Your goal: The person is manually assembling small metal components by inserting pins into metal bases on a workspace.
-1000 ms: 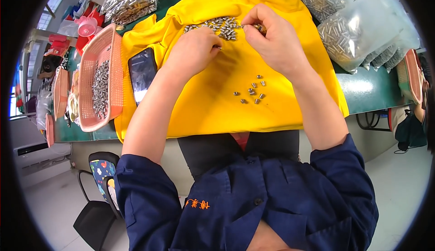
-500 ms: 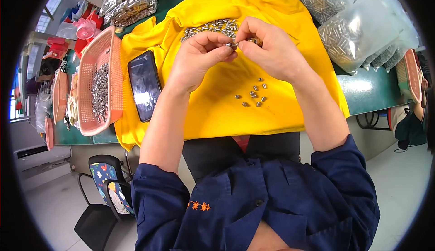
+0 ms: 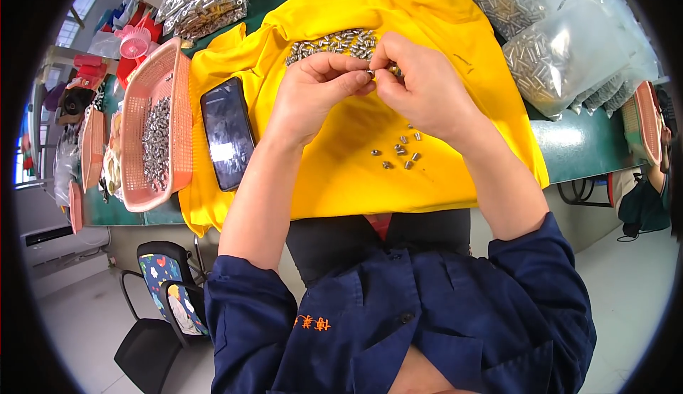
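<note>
Both hands meet above a yellow cloth spread over the table. My left hand pinches a small metal fitting between thumb and forefinger. The fingers of my right hand are closed at the same spot; whatever they grip is mostly hidden behind the fingertips. Just beyond the hands lies a pile of small silvery metal fittings, partly covered by my fingers. Closer to me, several loose fittings are scattered on the cloth.
Left of the cloth stands a pink basket holding small metal parts, with a black phone beside it. Clear bags of metal parts sit at the back left and right. The green table shows at the right.
My hands have drawn closer together at the fingertips, hiding more of the small part. The right hand has shifted slightly down. The scattered fittings lie unchanged.
</note>
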### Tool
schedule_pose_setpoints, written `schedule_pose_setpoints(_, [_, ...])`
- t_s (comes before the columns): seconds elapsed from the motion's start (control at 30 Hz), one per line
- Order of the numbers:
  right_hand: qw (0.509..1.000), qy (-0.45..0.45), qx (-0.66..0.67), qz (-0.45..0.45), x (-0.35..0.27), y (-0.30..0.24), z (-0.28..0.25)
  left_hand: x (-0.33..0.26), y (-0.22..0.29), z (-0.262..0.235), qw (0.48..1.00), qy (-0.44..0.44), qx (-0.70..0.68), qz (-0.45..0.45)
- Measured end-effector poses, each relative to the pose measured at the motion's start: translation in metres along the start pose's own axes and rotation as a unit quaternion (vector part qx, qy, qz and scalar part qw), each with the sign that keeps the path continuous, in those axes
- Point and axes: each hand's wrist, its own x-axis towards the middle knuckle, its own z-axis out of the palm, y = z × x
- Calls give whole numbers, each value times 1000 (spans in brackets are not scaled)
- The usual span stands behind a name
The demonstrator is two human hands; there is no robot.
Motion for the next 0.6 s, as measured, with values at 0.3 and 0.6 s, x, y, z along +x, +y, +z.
schedule_pose_setpoints(0.3, [989,59,120,64,5,15,-3,1,-2,-7,950,89,294,56])
schedule_pose_setpoints(0.6, [996,23,56,58,2,6,-4,1,-3,6,901,74,399,154])
